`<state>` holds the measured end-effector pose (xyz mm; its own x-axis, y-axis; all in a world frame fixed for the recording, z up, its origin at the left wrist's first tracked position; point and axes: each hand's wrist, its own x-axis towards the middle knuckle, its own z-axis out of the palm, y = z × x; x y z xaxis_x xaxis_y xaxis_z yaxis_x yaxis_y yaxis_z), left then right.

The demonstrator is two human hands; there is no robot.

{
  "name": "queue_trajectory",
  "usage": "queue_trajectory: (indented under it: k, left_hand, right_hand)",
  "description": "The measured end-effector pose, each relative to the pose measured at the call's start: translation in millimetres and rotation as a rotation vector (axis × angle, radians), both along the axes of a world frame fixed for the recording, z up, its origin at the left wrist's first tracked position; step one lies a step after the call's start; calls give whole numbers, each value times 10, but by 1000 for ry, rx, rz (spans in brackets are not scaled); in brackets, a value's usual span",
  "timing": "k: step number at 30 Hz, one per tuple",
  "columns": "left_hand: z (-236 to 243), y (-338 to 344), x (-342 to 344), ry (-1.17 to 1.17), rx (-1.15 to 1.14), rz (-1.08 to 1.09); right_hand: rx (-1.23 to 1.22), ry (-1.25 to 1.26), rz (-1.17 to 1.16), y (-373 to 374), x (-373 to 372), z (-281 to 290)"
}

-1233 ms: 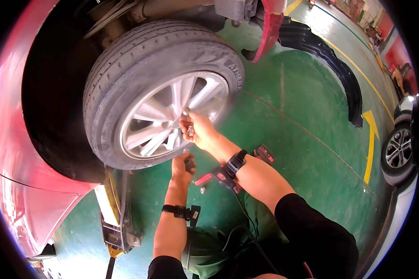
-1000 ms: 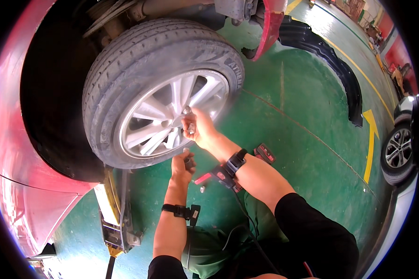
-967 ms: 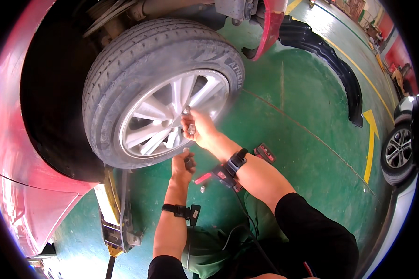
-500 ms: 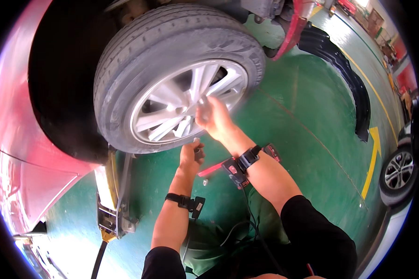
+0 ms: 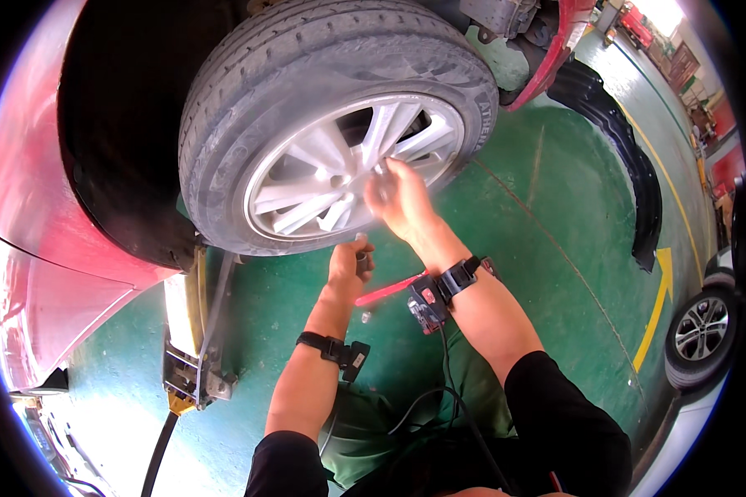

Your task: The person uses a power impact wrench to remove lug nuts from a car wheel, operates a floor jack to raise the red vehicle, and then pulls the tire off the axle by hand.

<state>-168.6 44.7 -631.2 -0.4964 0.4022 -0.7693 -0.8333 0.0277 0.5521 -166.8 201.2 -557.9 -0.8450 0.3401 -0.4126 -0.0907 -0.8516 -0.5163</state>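
Note:
In front of me is a car wheel with a grey tyre (image 5: 240, 145) and a silver spoked rim (image 5: 307, 199). My right hand (image 5: 406, 201) is at the hub, its fingers pinched round a small shiny piece that looks like a wheel nut (image 5: 381, 169); blur softens the fingertips. Just below the tyre's lower edge, my left hand (image 5: 350, 263) is curled closed, palm side up. In its fingers sits a small metal piece with a dark round opening, apparently another wheel nut (image 5: 362, 262). Another small shiny piece (image 5: 365, 316) lies on the green floor below it.
A floor jack (image 5: 192, 373) stands left of me beside the red car body (image 5: 50, 273). A red bar-like tool (image 5: 389, 290) lies partly behind my right forearm. Further right are a curved black liner (image 5: 617, 153) and another wheel (image 5: 700, 335). Cables hang across my lap.
The view has shifted, so the wheel appears a little higher and further right. Both hands keep nearly the same places by the wheel, with small finger movements at the hub.

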Motion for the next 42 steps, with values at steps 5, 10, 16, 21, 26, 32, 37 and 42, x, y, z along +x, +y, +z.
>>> queue_trajectory:
  k: [5, 10, 16, 21, 26, 32, 37, 42]
  left_hand:
    - [9, 20, -13, -12, 4, 20]
    - [-15, 1, -22, -11, -1, 28]
    - [60, 38, -5, 47, -7, 70]
    - [265, 132, 29, 664, -241, -8]
    - [349, 250, 144, 1397, -497, -122]
    - [439, 115, 41, 567, -93, 68]
    - [240, -12, -50, 453, -69, -13]
    - [294, -127, -59, 305, -71, 85]
  right_hand:
    - [-7, -63, 39, -4, 32, 61]
    - [-61, -47, -10, -57, 51, 138]
    - [47, -102, 82, -86, 104, 43]
    - [165, -276, 282, -79, 188, -354]
    - [21, -193, 395, -48, 202, -653]
    - [-22, -329, 425, -13, 336, -804]
    - [321, -424, 610, -181, 389, -495]
    - [1016, -512, 925, -422, 527, -718]
